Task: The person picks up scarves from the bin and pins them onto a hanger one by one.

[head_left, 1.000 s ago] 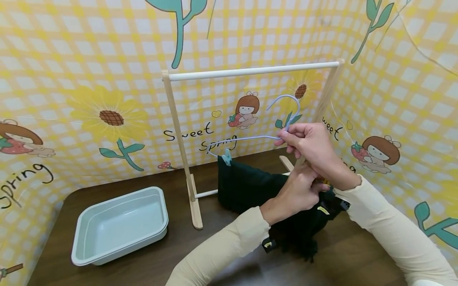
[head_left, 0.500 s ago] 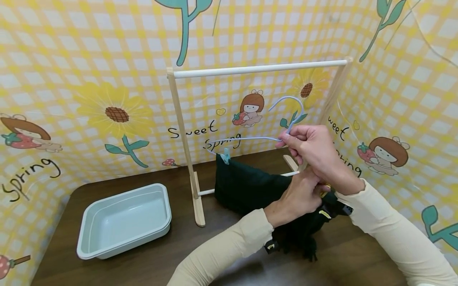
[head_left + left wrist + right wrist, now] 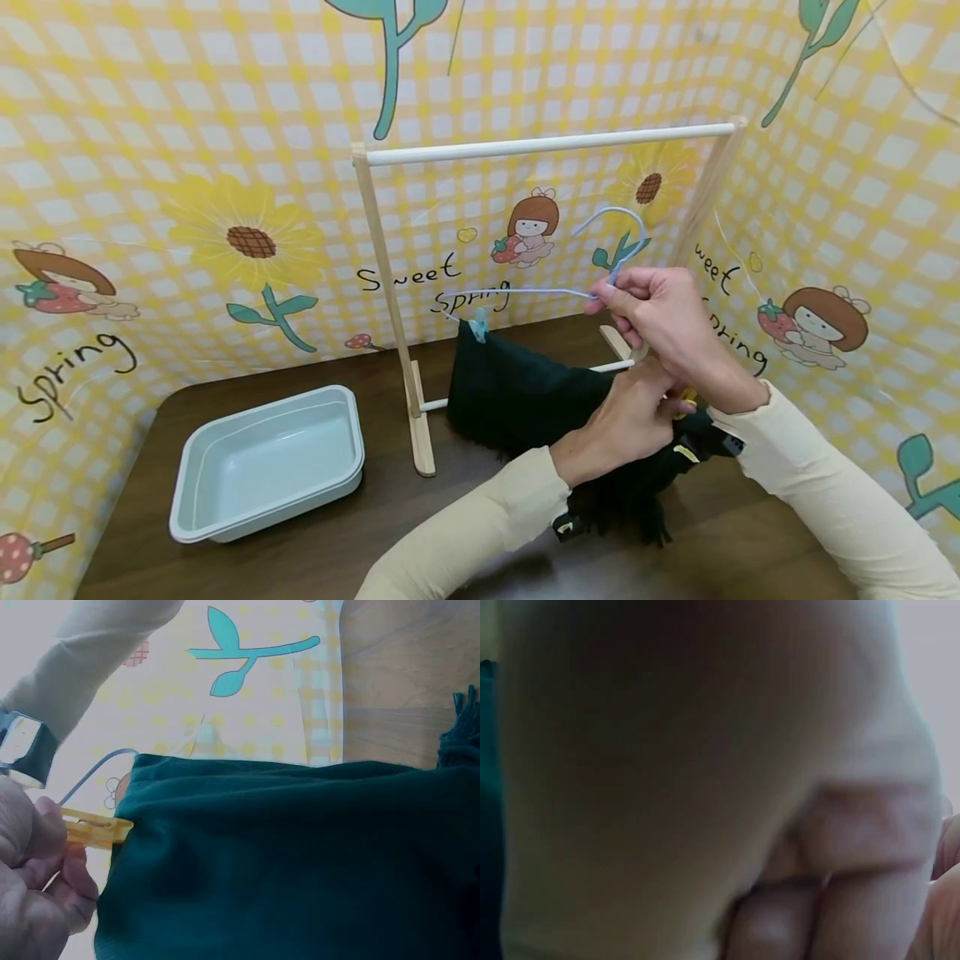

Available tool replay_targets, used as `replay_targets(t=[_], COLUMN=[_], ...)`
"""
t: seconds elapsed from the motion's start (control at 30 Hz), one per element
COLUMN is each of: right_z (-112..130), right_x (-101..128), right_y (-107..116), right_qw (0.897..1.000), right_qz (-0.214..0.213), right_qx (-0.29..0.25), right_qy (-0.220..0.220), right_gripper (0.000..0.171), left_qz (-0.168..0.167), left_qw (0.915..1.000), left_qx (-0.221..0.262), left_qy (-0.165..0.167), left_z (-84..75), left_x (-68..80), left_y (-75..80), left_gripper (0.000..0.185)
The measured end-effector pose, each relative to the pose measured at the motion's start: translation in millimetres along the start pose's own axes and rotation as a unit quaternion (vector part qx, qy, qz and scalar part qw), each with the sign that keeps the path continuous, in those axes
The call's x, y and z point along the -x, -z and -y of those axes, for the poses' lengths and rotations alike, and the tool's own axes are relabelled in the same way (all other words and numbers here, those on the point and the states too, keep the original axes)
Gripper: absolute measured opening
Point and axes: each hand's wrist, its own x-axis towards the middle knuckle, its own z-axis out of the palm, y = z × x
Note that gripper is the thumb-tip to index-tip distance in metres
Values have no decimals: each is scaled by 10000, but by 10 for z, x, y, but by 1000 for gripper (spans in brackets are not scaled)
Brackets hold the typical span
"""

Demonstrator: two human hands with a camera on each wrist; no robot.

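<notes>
In the head view my right hand pinches a pale blue wire hanger at the base of its hook. A dark green fringed scarf hangs from the hanger, with a light blue clothespin at its upper left corner. Below and crossing in front of the right wrist, my left hand pinches a yellow clothespin. The left wrist view has that clothespin's tip at the scarf's edge, near the hanger wire. Skin fills most of the right wrist view, hiding the hanger there.
Behind the scarf stands a wooden rack with a white top bar and a lower bar. A pale blue plastic basin rests on the brown table to the left. Patterned cloth walls enclose the back and right.
The head view has shifted slightly, so the rack and basin sit a little further right. Both hands keep their grips; the hanger's hook has dipped slightly.
</notes>
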Motion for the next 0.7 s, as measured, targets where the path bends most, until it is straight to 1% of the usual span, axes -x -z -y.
replay_targets(t=[0.1,0.13,0.2,0.3,0.43,0.57,0.7], right_z=[-40,-53,-73,-106,-134,-150,-160], right_x=[-16,-21,-29,-22,-16,-21,-51], right_y=[14,18,21,28,35,53,60], right_qw=[10000,9999,9999,9999,9997,9994,9995], right_qz=[-55,-70,-100,-113,-222,-336,-310], right_qx=[-42,-75,-91,-98,-124,-39,-62], right_qy=[-10,-2,22,31,-56,-63,-53], right_gripper=[31,31,32,31,31,32,31], left_qz=[-1,-45,-126,-247,-416,-703,-1035], left_qw=[9997,9993,9986,9985,9983,9965,9940], left_qx=[-34,-38,-196,-268,-260,-232,-108], left_qy=[-259,-357,-472,-409,-322,-393,-344], left_z=[-5,-4,-2,-12,-6,9,34], left_x=[22,31,56,116,208,318,500], left_y=[16,18,33,66,163,313,505], left_gripper=[14,13,10,5,13,15,19])
